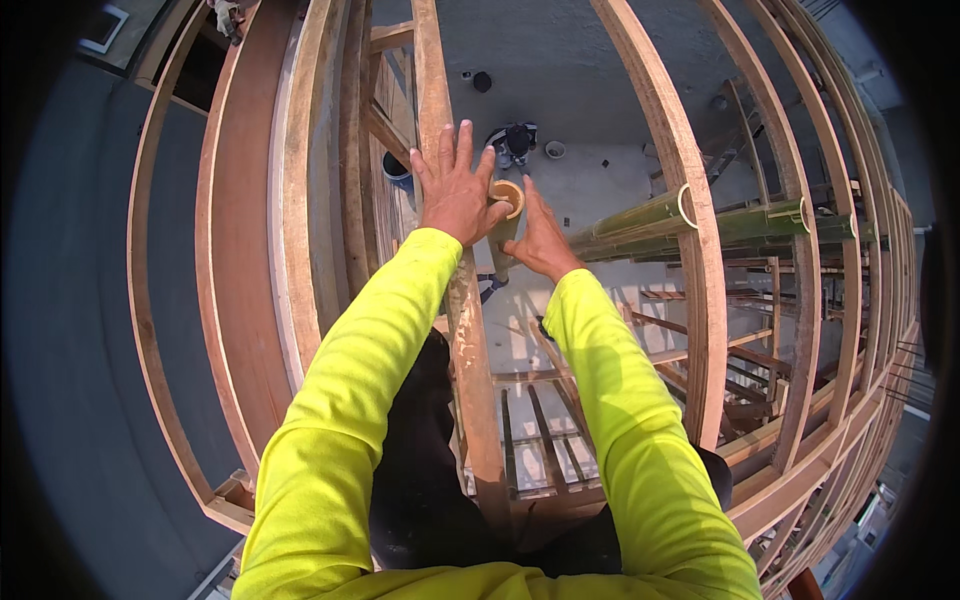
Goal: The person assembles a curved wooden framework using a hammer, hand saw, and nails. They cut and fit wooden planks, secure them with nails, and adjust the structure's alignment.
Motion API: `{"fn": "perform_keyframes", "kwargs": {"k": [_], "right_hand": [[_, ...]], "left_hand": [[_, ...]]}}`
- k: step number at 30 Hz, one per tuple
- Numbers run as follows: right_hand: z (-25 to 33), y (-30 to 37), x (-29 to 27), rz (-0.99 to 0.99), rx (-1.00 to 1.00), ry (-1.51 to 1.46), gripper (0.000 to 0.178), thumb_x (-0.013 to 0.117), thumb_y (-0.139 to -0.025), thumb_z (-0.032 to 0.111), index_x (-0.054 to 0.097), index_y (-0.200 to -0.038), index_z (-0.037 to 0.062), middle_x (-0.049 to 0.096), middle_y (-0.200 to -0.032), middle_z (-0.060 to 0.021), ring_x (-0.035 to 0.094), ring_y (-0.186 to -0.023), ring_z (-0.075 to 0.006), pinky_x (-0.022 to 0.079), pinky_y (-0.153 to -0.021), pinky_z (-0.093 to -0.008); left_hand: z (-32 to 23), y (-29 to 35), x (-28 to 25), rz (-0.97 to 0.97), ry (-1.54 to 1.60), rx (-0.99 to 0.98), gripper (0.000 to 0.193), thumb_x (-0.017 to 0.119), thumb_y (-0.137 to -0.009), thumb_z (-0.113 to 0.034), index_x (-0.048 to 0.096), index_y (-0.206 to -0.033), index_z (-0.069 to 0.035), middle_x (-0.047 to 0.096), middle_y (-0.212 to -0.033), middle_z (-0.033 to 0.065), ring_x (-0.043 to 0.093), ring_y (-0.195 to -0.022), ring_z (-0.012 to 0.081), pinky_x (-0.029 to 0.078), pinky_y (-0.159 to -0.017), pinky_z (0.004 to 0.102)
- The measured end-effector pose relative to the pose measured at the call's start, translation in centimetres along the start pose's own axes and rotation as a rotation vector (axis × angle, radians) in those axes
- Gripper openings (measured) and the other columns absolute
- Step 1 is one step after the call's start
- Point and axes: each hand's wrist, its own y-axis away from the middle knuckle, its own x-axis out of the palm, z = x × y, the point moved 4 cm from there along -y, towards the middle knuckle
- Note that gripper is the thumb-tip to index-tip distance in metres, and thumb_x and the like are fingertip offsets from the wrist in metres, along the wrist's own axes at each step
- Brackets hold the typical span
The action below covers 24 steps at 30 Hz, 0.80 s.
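Note:
A bamboo pole (500,240) stands upright between my hands, its hollow cut end facing up beside a narrow wooden beam (470,340). My left hand (455,195) lies over the beam with its fingers spread, and its thumb rests at the pole's rim. On the pole's other side, my right hand (545,240) cups it, the thumb across its near side and the fingers stretched along its right. Part of the pole below my hands is hidden. More green bamboo poles (640,222) lie through the framing to the right.
Long wooden beams (690,230) run on both sides, with open gaps between them. Far below, a person (515,140) in dark headwear is on the grey floor, near a pale bucket (555,149). A dark bucket (397,170) is left. Another person's gloved hand (228,18) shows upper left.

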Motion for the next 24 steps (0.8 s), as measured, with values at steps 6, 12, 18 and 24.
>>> {"fn": "perform_keyframes", "kwargs": {"k": [6, 12, 18, 24], "right_hand": [[-2.6, -7.5, 5.5, -0.120, -0.070, -0.108, 0.074, 0.079, -0.075, 0.015, 0.044, -0.139, 0.0014, 0.049, -0.139, -0.0186, 0.051, -0.127, -0.0371, 0.043, -0.105, -0.0415], [-3.5, -19.7, 7.4, -0.222, -0.110, 0.027, 0.071, 0.079, -0.078, 0.025, 0.048, -0.137, 0.0008, 0.052, -0.133, -0.0225, 0.054, -0.122, -0.0370, 0.045, -0.102, -0.0403], [-4.1, -28.9, 8.7, -0.108, 0.036, 0.185, 0.077, 0.072, -0.083, 0.028, 0.038, -0.147, 0.0047, 0.044, -0.144, -0.0180, 0.054, -0.124, -0.0382, 0.045, -0.104, -0.0430], [-5.5, -33.1, 10.5, -0.143, 0.156, -0.049, 0.076, 0.067, -0.086, 0.041, 0.037, -0.148, 0.0088, 0.041, -0.146, -0.0169, 0.053, -0.124, -0.0412, 0.045, -0.103, -0.0459]], "left_hand": [[6.8, -0.8, -1.0, -0.591, 0.517, -0.011, 0.058, 0.063, -0.091, -0.031, 0.049, -0.142, -0.006, 0.034, -0.153, 0.0193, 0.031, -0.143, 0.0337, 0.026, -0.114, 0.0547], [13.8, 0.0, 6.8, -0.655, 0.906, -0.401, 0.050, 0.062, -0.087, -0.009, 0.051, -0.134, 0.002, 0.054, -0.132, 0.0225, 0.056, -0.121, 0.0370, 0.041, -0.107, 0.0412], [13.8, -0.1, 11.1, -0.498, 0.921, -0.382, 0.054, 0.065, -0.083, -0.006, 0.050, -0.134, 0.004, 0.053, -0.133, 0.0230, 0.054, -0.122, 0.0372, 0.041, -0.106, 0.0406], [15.0, -0.6, 14.3, -0.507, 0.922, -0.419, 0.055, 0.063, -0.085, -0.007, 0.049, -0.138, 0.003, 0.055, -0.129, 0.0181, 0.058, -0.118, 0.0280, 0.046, -0.099, 0.0395]]}}
